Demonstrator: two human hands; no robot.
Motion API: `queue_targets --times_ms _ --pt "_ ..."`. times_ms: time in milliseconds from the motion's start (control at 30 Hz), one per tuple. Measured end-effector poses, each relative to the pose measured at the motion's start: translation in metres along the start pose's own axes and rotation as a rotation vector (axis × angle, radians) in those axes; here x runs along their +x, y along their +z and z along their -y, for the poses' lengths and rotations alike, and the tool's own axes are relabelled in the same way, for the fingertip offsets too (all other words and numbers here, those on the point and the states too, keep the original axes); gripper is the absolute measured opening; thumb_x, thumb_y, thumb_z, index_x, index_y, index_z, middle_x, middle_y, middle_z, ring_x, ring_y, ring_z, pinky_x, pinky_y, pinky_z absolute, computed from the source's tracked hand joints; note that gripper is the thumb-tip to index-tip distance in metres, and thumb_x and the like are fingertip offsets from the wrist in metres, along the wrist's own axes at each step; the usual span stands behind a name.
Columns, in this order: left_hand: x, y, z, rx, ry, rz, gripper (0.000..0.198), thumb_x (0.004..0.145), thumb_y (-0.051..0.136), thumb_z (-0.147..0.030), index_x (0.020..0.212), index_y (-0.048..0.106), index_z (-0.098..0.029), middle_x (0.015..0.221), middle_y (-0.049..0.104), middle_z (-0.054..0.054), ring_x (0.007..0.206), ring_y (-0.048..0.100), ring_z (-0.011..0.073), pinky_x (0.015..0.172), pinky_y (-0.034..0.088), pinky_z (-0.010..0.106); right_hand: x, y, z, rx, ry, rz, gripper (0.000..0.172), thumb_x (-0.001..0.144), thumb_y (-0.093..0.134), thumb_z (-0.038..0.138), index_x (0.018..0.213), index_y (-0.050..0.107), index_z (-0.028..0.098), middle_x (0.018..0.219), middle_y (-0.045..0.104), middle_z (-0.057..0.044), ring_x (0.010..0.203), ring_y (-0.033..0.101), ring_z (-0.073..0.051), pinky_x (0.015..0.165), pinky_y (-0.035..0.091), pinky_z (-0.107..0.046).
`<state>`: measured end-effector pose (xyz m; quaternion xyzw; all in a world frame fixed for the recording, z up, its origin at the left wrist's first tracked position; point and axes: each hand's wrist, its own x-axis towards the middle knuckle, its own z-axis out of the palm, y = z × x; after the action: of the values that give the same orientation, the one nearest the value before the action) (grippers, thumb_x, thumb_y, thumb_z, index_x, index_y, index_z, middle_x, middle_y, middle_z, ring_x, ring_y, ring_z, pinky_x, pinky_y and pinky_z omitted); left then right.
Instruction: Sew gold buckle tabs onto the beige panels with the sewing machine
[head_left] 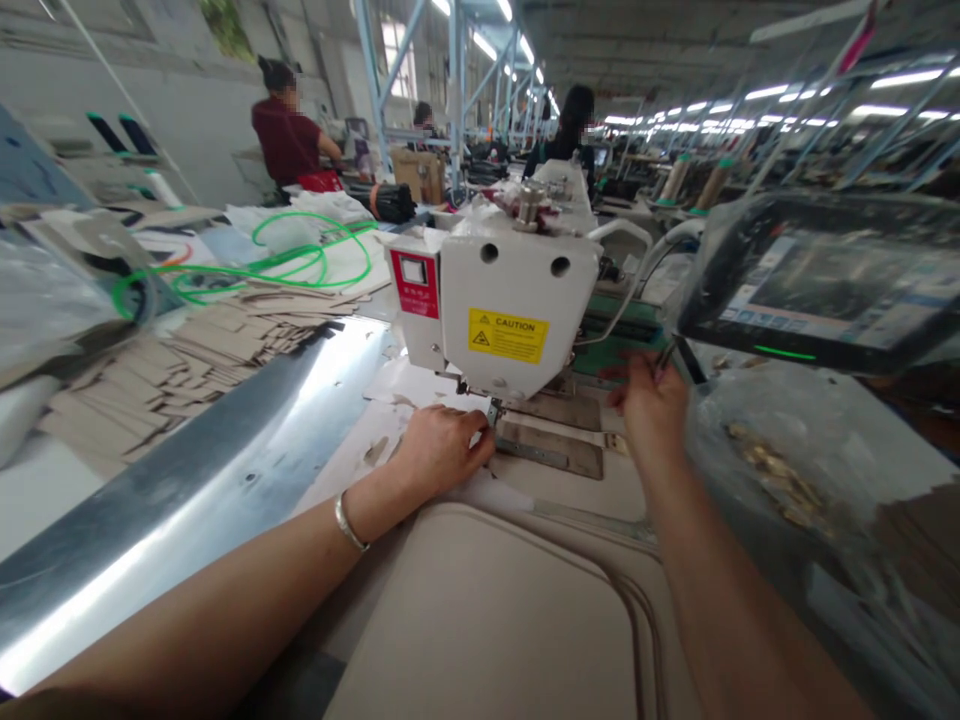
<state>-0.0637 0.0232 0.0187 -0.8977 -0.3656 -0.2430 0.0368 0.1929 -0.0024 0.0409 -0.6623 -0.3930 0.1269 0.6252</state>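
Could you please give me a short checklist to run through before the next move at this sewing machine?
1. Left fingers clear of the presser foot: not ok, they sit right beside it.
2. Right hand free: not ok, it pinches a small dark tool.
3. Beige panel lying flat: ok.
4. Needle threaded: cannot tell, too small to see.
5. Bracelet away from the presser foot: ok, it sits back on the left wrist.

Overhead strip lights (757, 105) and a distant window (397, 60) light the workshop brightly. Harsh glare whitens the metal sheet (202, 480), and the wide lens bends and stretches the frame's edges.
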Motion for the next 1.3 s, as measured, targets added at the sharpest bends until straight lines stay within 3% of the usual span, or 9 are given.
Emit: queue_targets --times_ms 167,300,567,700,767,867,1000,1133,1300 --pt "0.001 0.0 -0.004 -0.004 0.039 0.038 0.026 0.087 0.051 -0.03 0.07 0.067 -0.019 0.059 0.067 0.003 0.055 0.063 0.0189 0.054 0.04 0.027 0.012 -0.016 0.007 0.221 -0.041 -0.196 0.029 0.083 0.053 0.047 0.087 0.058 0.019 0.051 0.052 0.005 0.034 0.041 -0.01 0.033 0.027 -0.021" --pt "0.002 -0.001 -0.005 0.001 0.032 0.05 0.03 0.087 0.049 -0.032 0.066 0.065 -0.018 0.058 0.067 0.004 0.055 0.064 0.0196 0.053 0.038 0.027 0.012 -0.024 0.015 0.25 -0.087 -0.177 0.028 0.08 0.059 0.044 0.084 0.062 0.017 0.041 0.042 0.009 0.031 0.035 -0.008 0.032 0.024 -0.02" --pt "0.0 -0.004 -0.006 0.011 0.064 0.087 0.035 0.088 0.047 -0.033 0.061 0.063 -0.018 0.057 0.067 0.004 0.053 0.064 0.0191 0.051 0.034 0.027 0.017 -0.022 0.019 -0.07 0.093 0.32 0.021 0.085 0.049 0.031 0.092 0.063 0.016 0.054 0.059 0.002 0.035 0.045 -0.01 0.035 0.031 -0.02" --pt "-0.002 -0.005 -0.005 0.014 0.107 0.058 0.035 0.088 0.045 -0.032 0.061 0.063 -0.019 0.055 0.066 0.004 0.05 0.062 0.018 0.049 0.031 0.027 0.016 -0.027 0.032 -0.471 -0.072 0.535 0.023 0.088 0.043 0.02 0.092 0.066 0.016 0.081 0.071 -0.006 0.048 0.059 -0.012 0.052 0.047 -0.025" --pt "-0.001 -0.004 -0.004 0.022 0.133 0.022 0.037 0.089 0.045 -0.033 0.06 0.063 -0.019 0.052 0.064 0.003 0.047 0.059 0.0174 0.048 0.029 0.027 0.012 -0.039 0.04 -0.586 -0.258 0.468 0.026 0.09 0.042 0.02 0.094 0.067 0.016 0.094 0.072 -0.009 0.063 0.066 -0.016 0.066 0.052 -0.029" --pt "0.0 -0.003 -0.002 0.018 0.171 -0.041 0.037 0.088 0.045 -0.033 0.059 0.063 -0.019 0.049 0.062 0.003 0.043 0.056 0.0162 0.047 0.027 0.026 0.004 -0.064 0.044 -0.665 -0.536 0.148 0.028 0.09 0.04 0.018 0.105 0.065 0.018 0.126 0.064 -0.012 0.099 0.066 -0.022 0.085 0.052 -0.034" --pt "0.0 -0.005 -0.005 -0.018 0.202 -0.081 0.038 0.089 0.044 -0.031 0.058 0.062 -0.02 0.049 0.062 0.002 0.043 0.056 0.016 0.047 0.028 0.027 -0.003 -0.094 0.036 -0.844 -0.561 -0.139 0.031 0.088 0.041 0.014 0.109 0.062 0.02 0.145 0.05 -0.01 0.121 0.057 -0.024 0.092 0.05 -0.037" --pt "-0.002 -0.007 -0.008 -0.022 0.221 -0.117 0.039 0.091 0.043 -0.03 0.057 0.06 -0.02 0.049 0.062 0.001 0.044 0.058 0.0167 0.048 0.03 0.028 -0.005 -0.102 0.029 -0.956 -0.505 -0.162 0.03 0.088 0.04 0.013 0.107 0.062 0.019 0.146 0.048 -0.01 0.115 0.06 -0.023 0.086 0.052 -0.034" --pt "-0.002 -0.01 -0.005 -0.012 0.267 -0.177 0.037 0.089 0.044 -0.026 0.055 0.057 -0.02 0.047 0.06 -0.001 0.042 0.056 0.0159 0.048 0.03 0.029 -0.008 -0.089 0.047 -1.043 -0.523 -0.101 0.03 0.088 0.042 0.014 0.109 0.062 0.021 0.15 0.044 -0.008 0.108 0.063 -0.022 0.075 0.053 -0.03"
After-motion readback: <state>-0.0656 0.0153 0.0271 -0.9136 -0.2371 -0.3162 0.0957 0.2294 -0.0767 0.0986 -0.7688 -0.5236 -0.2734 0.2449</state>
